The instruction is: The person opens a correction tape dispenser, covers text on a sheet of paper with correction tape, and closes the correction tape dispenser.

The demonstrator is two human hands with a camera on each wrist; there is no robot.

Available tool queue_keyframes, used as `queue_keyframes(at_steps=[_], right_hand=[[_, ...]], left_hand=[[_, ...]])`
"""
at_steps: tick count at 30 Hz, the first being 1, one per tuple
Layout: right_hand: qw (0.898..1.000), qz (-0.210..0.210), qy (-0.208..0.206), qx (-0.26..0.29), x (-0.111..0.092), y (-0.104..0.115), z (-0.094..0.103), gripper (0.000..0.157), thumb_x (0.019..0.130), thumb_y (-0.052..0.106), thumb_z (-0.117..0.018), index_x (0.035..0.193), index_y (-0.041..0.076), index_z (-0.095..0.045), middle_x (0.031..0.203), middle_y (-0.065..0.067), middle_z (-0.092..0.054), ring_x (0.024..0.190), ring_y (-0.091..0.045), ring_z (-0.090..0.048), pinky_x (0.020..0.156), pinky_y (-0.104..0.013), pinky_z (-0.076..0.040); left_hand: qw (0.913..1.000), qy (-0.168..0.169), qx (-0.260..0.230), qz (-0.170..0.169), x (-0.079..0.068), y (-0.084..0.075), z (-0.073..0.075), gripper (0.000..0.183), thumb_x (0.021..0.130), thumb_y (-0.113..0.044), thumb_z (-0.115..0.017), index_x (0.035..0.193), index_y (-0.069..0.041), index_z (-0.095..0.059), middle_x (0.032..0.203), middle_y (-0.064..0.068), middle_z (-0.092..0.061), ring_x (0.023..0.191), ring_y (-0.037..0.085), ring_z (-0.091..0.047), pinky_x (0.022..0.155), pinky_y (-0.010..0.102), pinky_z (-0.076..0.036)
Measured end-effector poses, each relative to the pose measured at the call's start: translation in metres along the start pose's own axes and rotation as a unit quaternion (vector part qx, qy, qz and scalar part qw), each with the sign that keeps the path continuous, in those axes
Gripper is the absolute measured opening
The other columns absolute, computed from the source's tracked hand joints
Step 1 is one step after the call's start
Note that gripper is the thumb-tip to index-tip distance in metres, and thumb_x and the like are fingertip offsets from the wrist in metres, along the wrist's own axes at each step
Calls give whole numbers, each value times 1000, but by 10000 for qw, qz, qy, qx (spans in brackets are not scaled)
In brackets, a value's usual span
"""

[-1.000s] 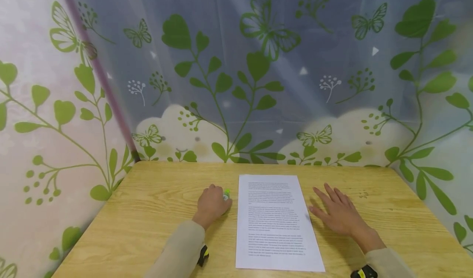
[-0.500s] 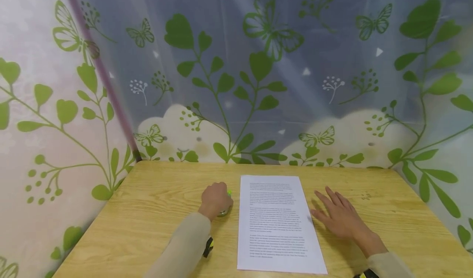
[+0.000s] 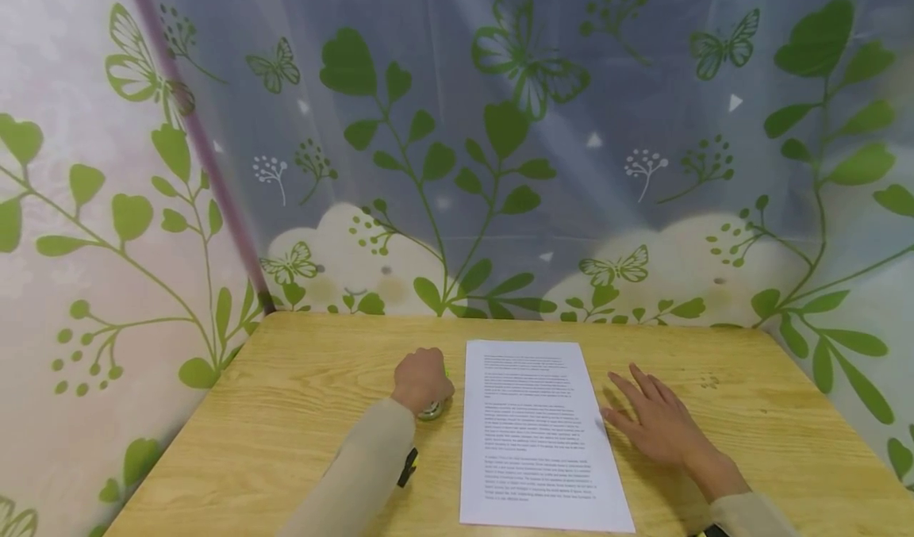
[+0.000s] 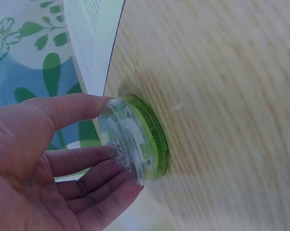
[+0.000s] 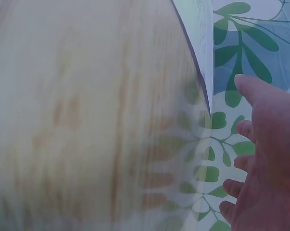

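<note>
My left hand (image 3: 421, 380) grips a round green-and-clear plastic case (image 4: 137, 137) by its rim, thumb at one edge and fingers at the other. A toothed ring shows inside it, and its green side faces the table; whether it touches the wood I cannot tell. From the head view the hand covers most of this case (image 3: 432, 412). Just right of it lies a white sheet of printed paper (image 3: 531, 434), flat on the table. Beyond the sheet's right edge my right hand (image 3: 660, 424) is palm down with fingers spread, thumb near the paper, holding nothing.
The light wooden table (image 3: 321, 362) ends at a patterned curtain (image 3: 443, 140) with leaves and butterflies at the back. Another curtain side (image 3: 107, 283) runs along the left edge. Small dark marks (image 3: 708, 381) show on the wood at right.
My left hand has shifted slightly right and turned with the case, so more of its clear rim shows below the hand. My right hand keeps almost the same place beside the sheet.
</note>
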State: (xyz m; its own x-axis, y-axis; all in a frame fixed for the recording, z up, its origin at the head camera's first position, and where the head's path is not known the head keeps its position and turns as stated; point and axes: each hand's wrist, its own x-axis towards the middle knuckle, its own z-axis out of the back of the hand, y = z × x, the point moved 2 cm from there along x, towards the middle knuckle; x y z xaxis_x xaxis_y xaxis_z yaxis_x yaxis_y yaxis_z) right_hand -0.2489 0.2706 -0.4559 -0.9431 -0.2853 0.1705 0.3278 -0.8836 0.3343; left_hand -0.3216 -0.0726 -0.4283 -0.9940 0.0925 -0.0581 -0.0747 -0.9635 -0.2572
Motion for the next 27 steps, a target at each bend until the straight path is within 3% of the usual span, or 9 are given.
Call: queue_keyframes(at_steps=[11,20,23,27], right_hand=[[10000,-75,49,33,-3,-2,1,64,97,46,-51,143,3,-41,148,-33,-22,129,-55,-26,99,-66,-21],[9998,-52,40,173,-3,-5,-1,65,97,46,-50,144,2,-40,148,-34,-21,129,-55,-25,100,-65,-19],[9997,-54,27,226,-3,-5,-1,65,97,46,-50,144,2,-39,148,-33,-21,129,-54,-24,100,-65,-19],[9997,-53,-27,257,-2,-4,0,65,98,46,-49,144,2,-39,149,-33,-21,129,-54,-24,98,-67,-21]], left_hand=[[9999,92,104,-19,-2,0,0,26,76,-14,-70,59,-10,-51,57,3,-52,50,17,-47,45,31,-42],[9989,86,-457,26,-2,10,-3,24,74,-19,-76,74,-6,-56,66,4,-53,56,18,-51,49,32,-44],[9968,110,-794,20,0,17,-3,30,73,-20,-76,62,-10,-49,56,-1,-45,48,14,-43,44,28,-38],[9919,-89,-1264,-44,1,25,0,49,76,-21,-73,50,-16,-32,44,-7,-25,41,9,-24,39,24,-23]])
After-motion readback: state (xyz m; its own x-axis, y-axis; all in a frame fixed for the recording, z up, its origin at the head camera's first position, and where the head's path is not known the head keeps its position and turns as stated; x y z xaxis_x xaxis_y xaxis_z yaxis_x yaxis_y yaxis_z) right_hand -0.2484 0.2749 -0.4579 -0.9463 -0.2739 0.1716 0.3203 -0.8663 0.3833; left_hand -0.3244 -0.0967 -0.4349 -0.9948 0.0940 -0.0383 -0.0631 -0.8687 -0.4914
